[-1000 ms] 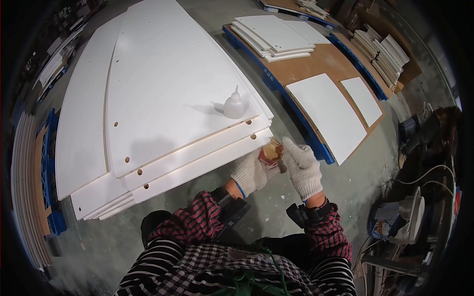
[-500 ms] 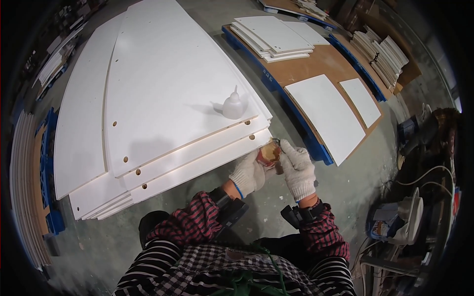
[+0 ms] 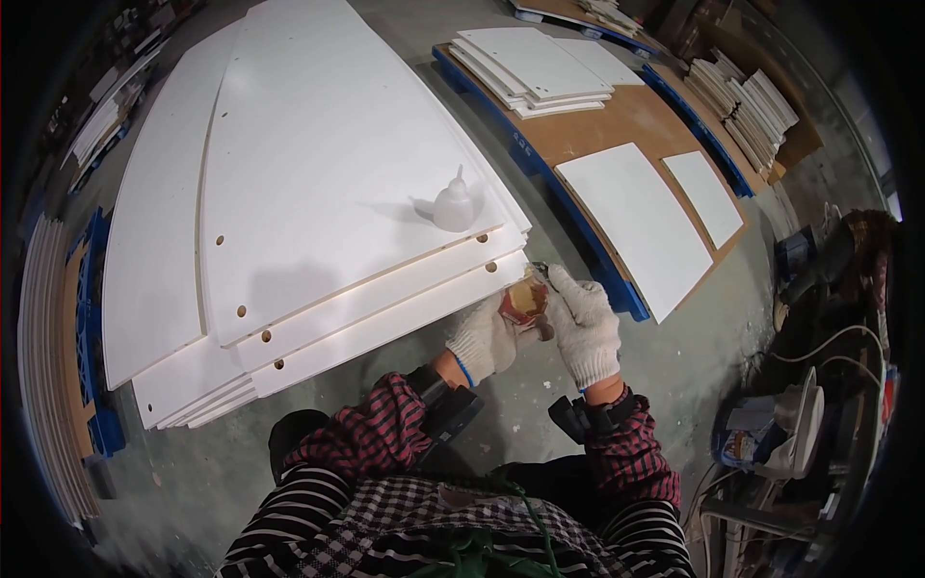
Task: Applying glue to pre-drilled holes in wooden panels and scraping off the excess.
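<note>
Both my hands wear off-white knitted gloves and are close together beside the corner of the stacked white panels [image 3: 337, 193]. My left hand [image 3: 481, 341] is closed around a small reddish container of tan paste [image 3: 526, 301], with its open top facing me. At the container's far right rim my right hand [image 3: 584, 328] is closed on a small tool whose dark tip [image 3: 540, 271] shows; its exact kind I cannot make out. A translucent squeeze bottle [image 3: 453, 207] with a thin nozzle stands upright on the top panel. Several round holes line the panels' near edges.
Right of the stack, a blue pallet [image 3: 617, 286] with a brown board carries smaller white panels [image 3: 631, 222]. More boards [image 3: 46, 356] stand stacked at the far left. A cluttered bench with a blue bucket [image 3: 750, 429] and cables is at the right.
My right hand has shifted slightly to the right and toward the far side of the container. The left hand still holds the container in nearly the same spot.
</note>
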